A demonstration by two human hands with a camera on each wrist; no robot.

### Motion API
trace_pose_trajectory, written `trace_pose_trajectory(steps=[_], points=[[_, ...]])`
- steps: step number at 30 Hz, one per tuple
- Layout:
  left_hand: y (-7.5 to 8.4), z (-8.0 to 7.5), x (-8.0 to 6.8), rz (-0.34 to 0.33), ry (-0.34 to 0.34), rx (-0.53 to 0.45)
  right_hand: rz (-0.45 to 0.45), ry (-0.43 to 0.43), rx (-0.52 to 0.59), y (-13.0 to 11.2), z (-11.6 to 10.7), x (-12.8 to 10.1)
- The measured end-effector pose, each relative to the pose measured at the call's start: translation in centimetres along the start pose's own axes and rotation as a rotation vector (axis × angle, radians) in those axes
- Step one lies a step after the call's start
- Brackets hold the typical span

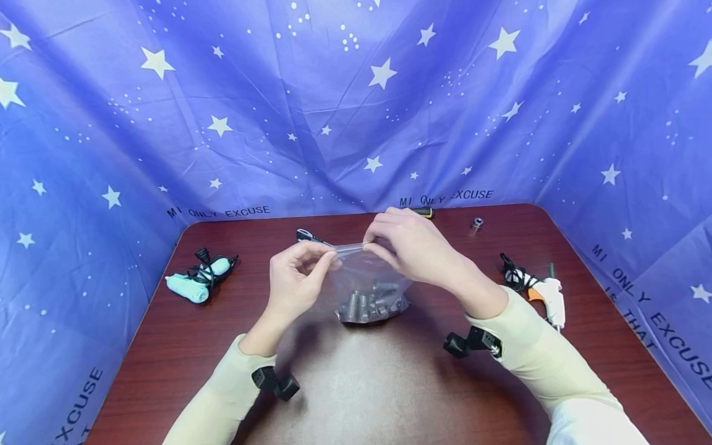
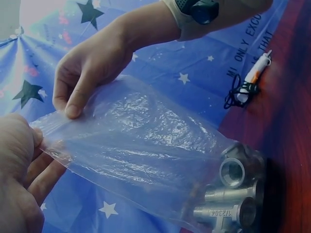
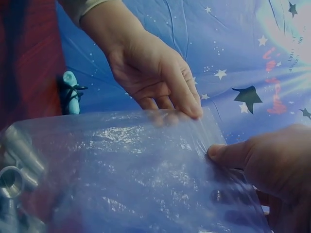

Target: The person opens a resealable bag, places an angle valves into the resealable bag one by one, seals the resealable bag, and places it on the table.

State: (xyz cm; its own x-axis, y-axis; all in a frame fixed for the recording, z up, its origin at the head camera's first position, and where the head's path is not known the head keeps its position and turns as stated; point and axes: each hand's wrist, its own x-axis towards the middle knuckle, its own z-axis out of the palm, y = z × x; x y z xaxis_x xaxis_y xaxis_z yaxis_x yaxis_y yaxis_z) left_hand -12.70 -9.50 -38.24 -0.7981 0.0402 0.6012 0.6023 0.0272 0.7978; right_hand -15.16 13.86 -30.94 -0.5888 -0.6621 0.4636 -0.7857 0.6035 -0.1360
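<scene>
Fingers (image 1: 325,259) of both hands pinching the plastic bag's (image 1: 367,281) top edge, bare tabletop (image 1: 356,383) nearer the person.

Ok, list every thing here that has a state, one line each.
plastic bag: upright on the table, top edge pinched, whether sealed cannot be told
metal fittings: piled in the bag's bottom
left hand: pinching the bag's top
right hand: pinching the bag's top
white glue gun: lying flat, untouched

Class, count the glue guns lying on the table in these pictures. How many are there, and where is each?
2. A light blue glue gun lies at the table's left edge; a white glue gun lies at the right edge. None appears hidden.
</scene>
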Motion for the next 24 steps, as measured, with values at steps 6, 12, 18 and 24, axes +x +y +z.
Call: trace_pose_trajectory(steps=[6,12,18,24], points=[[-0.2,0.0,0.0,-0.005,0.006,-0.008,0.037,-0.004,-0.004,0.6,-0.5,-0.7],[-0.3,0.1,-0.1,0.001,0.021,-0.013,0.056,-0.021,-0.014,1.0,-0.9,-1.3],[-0.3,0.2,0.1,0.006,0.009,-0.022,0.053,-0.023,-0.021,1.4,-1.2,-1.8],[-0.4,0.3,0.2,0.011,0.019,-0.018,0.057,-0.020,-0.013,1.5,-1.3,-2.0]])
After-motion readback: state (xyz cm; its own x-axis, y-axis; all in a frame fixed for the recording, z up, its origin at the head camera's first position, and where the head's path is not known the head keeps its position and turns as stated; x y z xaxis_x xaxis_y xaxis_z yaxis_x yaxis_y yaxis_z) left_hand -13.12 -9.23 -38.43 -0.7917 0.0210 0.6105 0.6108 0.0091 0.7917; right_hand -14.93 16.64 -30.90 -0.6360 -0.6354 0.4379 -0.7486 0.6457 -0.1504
